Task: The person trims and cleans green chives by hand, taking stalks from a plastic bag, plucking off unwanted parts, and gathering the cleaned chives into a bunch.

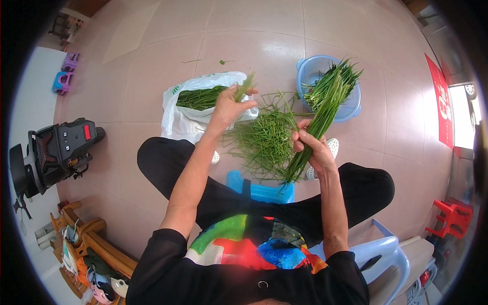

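A long bundle of green stalks, like garlic chives (324, 114), lies in the grip of my right hand (314, 146). A separate thin stalk (288, 108) sticks out at its fingertips. Up and to the left, my left hand (232, 105) has a small blurred tuft of green (245, 87) between its fingers. That hand is over the right end of a white plastic bag (171, 116), which contains more green stalks (200, 98). Between the hands, a loose heap of green trimmings (265, 141) is spread on the floor. Beyond my right hand, a blue plastic basin (356, 108) holds cut stalks (318, 95).
A blue plastic stool (263, 191) stands between my knees. Left are an electric scooter (65, 152) and a wooden bench (99, 244) bearing helmets. A light-blue plastic chair (377, 251) and a red stool (450, 219) are at the right. Small green scraps (225, 62) dot the tiled floor.
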Motion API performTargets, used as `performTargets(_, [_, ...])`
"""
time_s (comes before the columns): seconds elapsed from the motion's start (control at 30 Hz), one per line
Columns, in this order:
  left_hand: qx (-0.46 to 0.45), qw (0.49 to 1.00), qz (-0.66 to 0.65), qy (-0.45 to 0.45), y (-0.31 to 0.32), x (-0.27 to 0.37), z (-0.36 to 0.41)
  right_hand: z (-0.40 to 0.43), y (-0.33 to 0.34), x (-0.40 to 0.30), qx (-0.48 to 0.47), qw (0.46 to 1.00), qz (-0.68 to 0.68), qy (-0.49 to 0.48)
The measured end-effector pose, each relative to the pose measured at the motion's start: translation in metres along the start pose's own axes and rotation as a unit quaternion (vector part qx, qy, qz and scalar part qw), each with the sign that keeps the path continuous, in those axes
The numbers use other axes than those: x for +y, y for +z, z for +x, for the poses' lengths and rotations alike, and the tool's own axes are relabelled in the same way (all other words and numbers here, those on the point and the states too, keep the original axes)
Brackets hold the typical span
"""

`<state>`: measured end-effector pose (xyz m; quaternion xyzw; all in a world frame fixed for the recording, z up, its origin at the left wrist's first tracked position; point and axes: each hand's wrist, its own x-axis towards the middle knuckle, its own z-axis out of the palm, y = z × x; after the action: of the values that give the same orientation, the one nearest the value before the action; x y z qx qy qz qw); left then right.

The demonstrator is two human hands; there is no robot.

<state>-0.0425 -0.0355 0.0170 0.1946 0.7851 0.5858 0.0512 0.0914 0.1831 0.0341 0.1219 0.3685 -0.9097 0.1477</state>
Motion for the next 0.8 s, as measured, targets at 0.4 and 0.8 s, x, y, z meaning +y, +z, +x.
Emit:
performTargets(0.4, [-0.045,0.925,-0.266,-0.266,0.031,0.054,-0.009,0.007,0.005,0.010,0.047,0.975,-0.216,-0.032])
performTargets(0.8, [0.033,0.904,-0.347,-0.249,-0.015,0.041,0.005,0.016,-0.017,0.018,0.042,0.987,-0.152,0.038])
